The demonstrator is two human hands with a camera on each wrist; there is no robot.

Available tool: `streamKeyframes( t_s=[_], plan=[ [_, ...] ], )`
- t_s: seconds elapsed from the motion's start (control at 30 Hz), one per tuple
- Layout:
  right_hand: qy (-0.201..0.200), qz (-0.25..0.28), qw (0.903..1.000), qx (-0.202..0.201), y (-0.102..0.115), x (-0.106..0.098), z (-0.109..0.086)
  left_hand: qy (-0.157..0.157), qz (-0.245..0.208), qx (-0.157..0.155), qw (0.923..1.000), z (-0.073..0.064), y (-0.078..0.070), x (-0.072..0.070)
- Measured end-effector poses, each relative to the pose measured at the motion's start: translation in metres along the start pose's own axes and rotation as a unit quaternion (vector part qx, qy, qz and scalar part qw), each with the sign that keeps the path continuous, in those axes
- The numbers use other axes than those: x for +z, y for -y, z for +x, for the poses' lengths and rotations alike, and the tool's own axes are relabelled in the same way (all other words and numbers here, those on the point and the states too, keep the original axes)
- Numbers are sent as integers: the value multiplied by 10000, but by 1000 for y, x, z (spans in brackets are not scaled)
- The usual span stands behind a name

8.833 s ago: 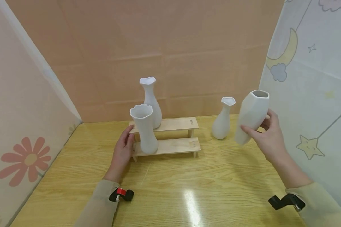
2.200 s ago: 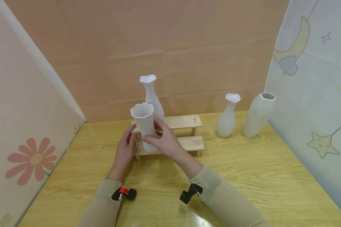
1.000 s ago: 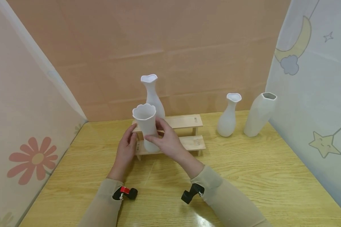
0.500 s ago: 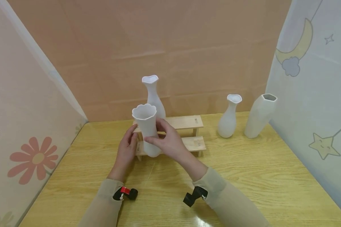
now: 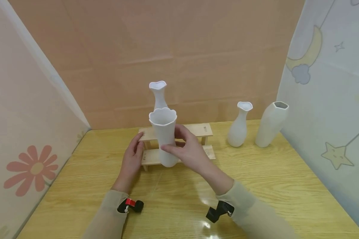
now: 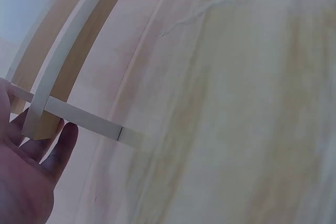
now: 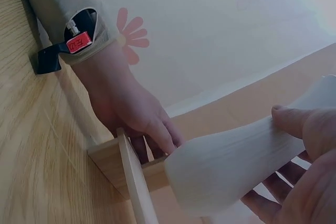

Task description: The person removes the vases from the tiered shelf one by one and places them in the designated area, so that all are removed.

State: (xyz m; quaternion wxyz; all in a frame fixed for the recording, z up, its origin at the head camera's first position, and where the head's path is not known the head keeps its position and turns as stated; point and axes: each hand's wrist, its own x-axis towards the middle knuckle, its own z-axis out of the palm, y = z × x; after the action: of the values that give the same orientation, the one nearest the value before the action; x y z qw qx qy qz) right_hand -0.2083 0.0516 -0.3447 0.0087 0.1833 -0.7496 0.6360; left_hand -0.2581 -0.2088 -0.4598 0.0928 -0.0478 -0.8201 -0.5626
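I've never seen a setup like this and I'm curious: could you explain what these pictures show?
Nothing here is a robot: a person works bare-handed. The widest picture is taken from the head, looking down; the others from each wrist. The table holds a small two-step wooden stand. The left hand grips its left end; the right hand holds a white vase with a wavy rim. Behind that rises a narrow-necked vase, its base hidden. To the right, a similar vase and an angular vase stand directly on the table.
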Motion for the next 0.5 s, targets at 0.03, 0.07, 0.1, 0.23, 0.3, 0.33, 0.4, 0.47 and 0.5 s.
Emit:
streamKeyframes(
  t_s=[0.03,0.07,0.1,0.23,0.3,0.33,0.4,0.47,0.5],
  plan=[
    [-17,-17,10000,-33,1,-4,-2,-7,3,6,10000,0,0,0],
    [-33,-40,10000,-67,1,-9,-3,-9,-6,13,10000,1,-1,1],
    [-46,-64,9999,-100,2,-13,-5,-30,-8,13,10000,1,-1,1],
    [-148,-221,9995,-198,3,-35,-14,-45,-43,-44,10000,0,-3,1],
    [-234,-336,9990,-203,4,-48,-20,-45,-60,-65,10000,-1,-4,2],
    [-277,-396,9986,-217,5,-54,-23,-42,-61,-63,10000,-1,-5,2],
    [-380,-524,9976,-247,5,-68,-28,-35,-71,-25,10000,-1,-6,2],
    [-488,-632,9964,-280,7,-81,-34,-50,-60,40,10000,0,-6,3],
    [-548,-693,9957,-288,7,-88,-37,-68,-47,73,9999,0,-5,4]
  ],
)
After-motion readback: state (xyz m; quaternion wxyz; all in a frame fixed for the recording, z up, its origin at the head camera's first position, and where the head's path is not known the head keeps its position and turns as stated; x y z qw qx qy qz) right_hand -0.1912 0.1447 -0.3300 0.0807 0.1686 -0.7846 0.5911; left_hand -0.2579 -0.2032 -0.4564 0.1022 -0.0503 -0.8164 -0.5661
